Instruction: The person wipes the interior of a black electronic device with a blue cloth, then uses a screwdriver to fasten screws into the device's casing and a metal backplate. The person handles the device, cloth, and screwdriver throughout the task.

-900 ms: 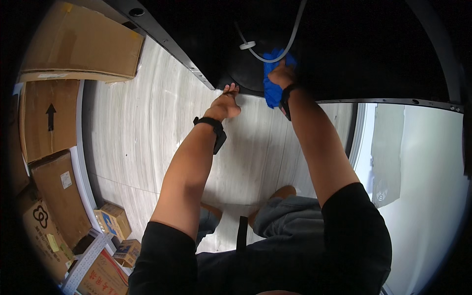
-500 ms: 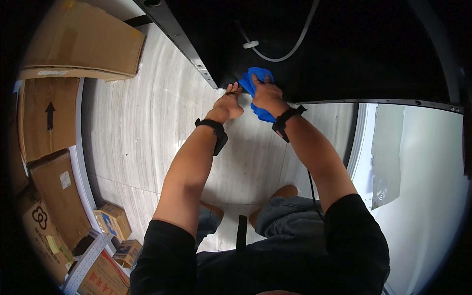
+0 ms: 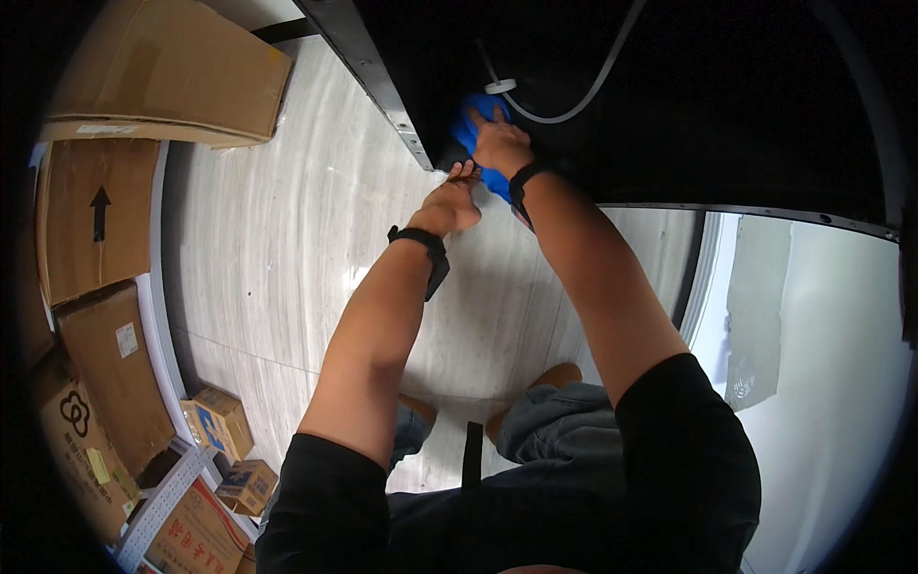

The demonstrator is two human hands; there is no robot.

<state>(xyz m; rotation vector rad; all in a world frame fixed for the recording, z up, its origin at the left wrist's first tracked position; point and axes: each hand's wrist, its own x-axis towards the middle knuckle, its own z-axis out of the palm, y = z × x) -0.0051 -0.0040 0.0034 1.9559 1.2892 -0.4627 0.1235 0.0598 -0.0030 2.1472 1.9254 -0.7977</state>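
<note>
My right hand (image 3: 504,142) presses a blue cloth (image 3: 468,122) onto the dark inner face of a large black cabinet (image 3: 612,158). Part of the cloth hangs below the palm, by the wrist. Just to the left, my left hand (image 3: 449,205) rests its outstretched fingers on the cabinet's near edge, close to its corner, with the thumb apart. A thin white tube (image 3: 585,100) curves over the black surface. Its white round fitting (image 3: 500,86) lies just beyond the cloth. Both wrists wear black straps.
A metal edge strip (image 3: 368,77) runs along the cabinet's left side. Cardboard boxes (image 3: 100,225) stand along the left, some on a white rack (image 3: 158,512). Pale wood-look floor (image 3: 258,249) lies below, and a white panel (image 3: 832,383) stands at the right.
My right hand has moved the blue cloth farther in and slightly left over the black surface, toward the white fitting. The left hand stays at the edge. The view has shifted slightly.
</note>
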